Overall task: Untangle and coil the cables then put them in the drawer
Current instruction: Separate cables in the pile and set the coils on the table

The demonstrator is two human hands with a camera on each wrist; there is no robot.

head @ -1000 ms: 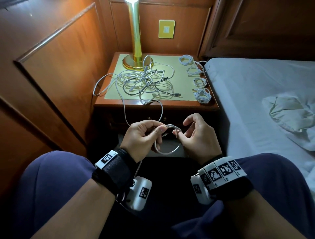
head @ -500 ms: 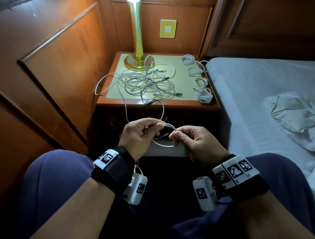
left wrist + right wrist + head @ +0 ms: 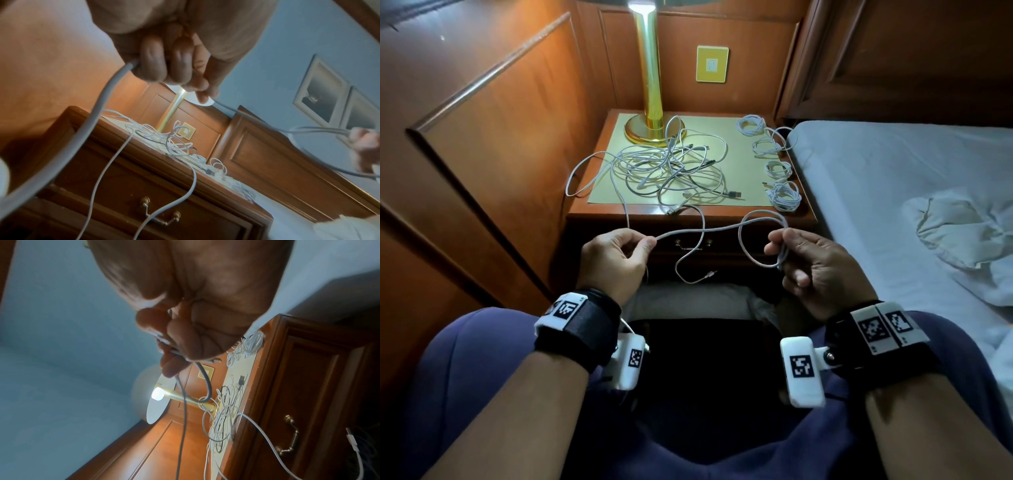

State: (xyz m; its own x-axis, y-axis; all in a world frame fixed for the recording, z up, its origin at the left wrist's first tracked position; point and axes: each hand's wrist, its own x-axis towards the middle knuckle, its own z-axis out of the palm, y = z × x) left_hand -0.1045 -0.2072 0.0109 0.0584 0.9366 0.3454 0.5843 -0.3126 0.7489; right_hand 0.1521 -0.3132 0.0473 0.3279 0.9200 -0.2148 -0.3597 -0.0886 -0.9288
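Two hands hold one white cable (image 3: 698,230) at frame centre: the left hand (image 3: 613,262) has a pinching grip on its straight run, and the right hand (image 3: 813,270) pinches its loop. The tangled cables (image 3: 671,168) lie on the bench (image 3: 599,209) above.

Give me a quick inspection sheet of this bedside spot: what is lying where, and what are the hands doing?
Surface: nightstand, yellow mat on top.
Job's things: tangled cables on mat; four coiled cables along right edge; drawer closed.
Clutter: brass lamp.
Grips: left hand pinches white cable; right hand holds its loop.
Cables: held cable trails to the tangle; one plug end dangles.
Surroundings: wood panelling, bed on right.
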